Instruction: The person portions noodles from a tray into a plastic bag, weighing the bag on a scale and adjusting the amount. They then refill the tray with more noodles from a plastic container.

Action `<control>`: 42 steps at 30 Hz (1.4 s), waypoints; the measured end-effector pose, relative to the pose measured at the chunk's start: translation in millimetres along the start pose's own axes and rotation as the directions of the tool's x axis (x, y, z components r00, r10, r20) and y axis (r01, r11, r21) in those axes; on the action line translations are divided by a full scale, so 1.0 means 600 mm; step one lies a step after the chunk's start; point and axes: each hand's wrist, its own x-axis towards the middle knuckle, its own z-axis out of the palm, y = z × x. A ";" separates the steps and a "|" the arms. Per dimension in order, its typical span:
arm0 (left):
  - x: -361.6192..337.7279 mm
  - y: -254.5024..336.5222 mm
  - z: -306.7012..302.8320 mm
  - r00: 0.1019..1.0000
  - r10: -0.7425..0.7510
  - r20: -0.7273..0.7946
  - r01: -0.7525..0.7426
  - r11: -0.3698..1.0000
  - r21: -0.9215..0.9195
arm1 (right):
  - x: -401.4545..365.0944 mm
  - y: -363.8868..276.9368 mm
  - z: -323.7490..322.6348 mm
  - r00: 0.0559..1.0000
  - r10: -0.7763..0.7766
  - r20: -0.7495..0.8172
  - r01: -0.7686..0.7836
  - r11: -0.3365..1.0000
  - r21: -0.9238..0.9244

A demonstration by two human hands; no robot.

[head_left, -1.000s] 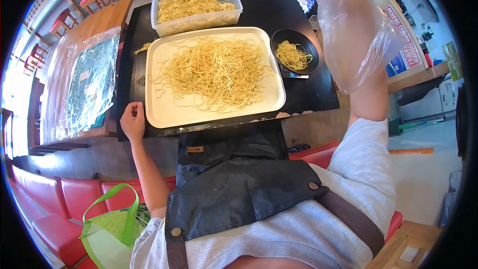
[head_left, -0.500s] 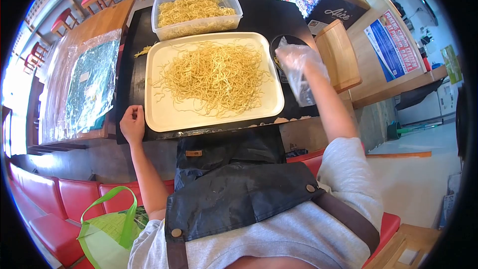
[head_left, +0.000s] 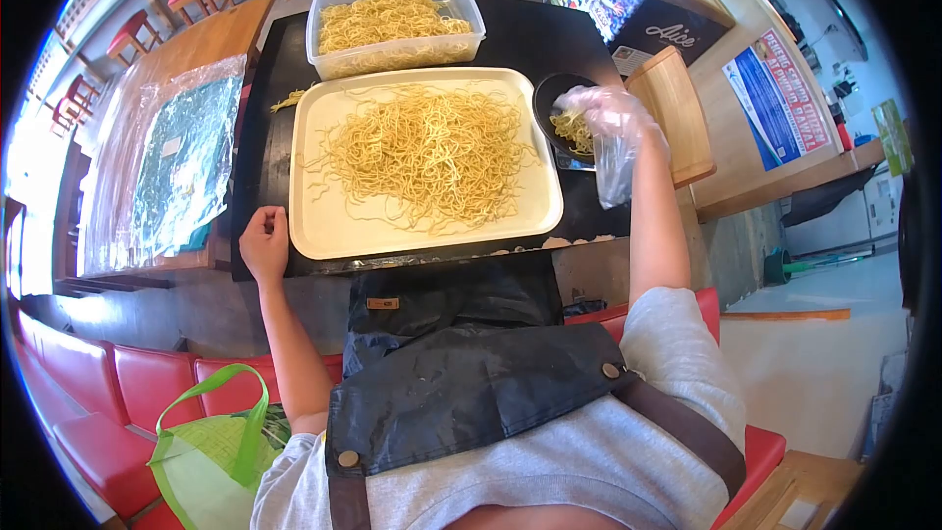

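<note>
My left hand [head_left: 264,243] rests at the table's front left edge, fingers curled in, with nothing visible in it. Beside it lies a cream tray [head_left: 319,240] with a loose heap of yellow noodles [head_left: 432,152]. To the tray's right, my right hand [head_left: 616,116], in a loose clear plastic glove, hovers over the right side of a black bowl [head_left: 546,96]. Some noodles [head_left: 572,131] lie in that bowl, just below my gloved fingers. Crinkled plastic blurs the fingers, so their grip is hard to make out. Part of a flat device shows under the bowl's front edge.
A clear plastic tub [head_left: 392,64] full of noodles stands behind the tray. A few stray noodles [head_left: 288,100] lie on the black table [head_left: 263,152]. A wooden chair [head_left: 677,118] stands at the right, and a plastic-covered wooden table [head_left: 162,152] at the left.
My right hand has shifted right across the bowl, uncovering the noodles inside and more of the rim. My left hand keeps its place by the tray.
</note>
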 end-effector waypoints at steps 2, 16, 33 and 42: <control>0.001 0.006 -0.002 0.999 -0.023 0.038 0.023 1.000 0.008 | 0.006 -0.026 0.001 0.961 0.274 -0.030 -0.273 0.961 0.047; 0.004 0.007 -0.001 1.000 -0.013 0.028 0.012 0.999 0.039 | 0.018 -0.025 0.038 0.970 0.181 0.164 -0.114 0.930 -0.349; 0.002 0.015 -0.002 0.999 -0.017 0.040 0.016 0.999 0.032 | 0.019 -0.075 0.075 0.848 0.521 -0.100 -0.530 0.828 -0.181; 0.000 0.020 -0.004 0.999 -0.033 0.040 0.031 0.999 0.041 | 0.016 -0.030 0.036 0.856 0.512 -0.078 -0.503 0.857 0.107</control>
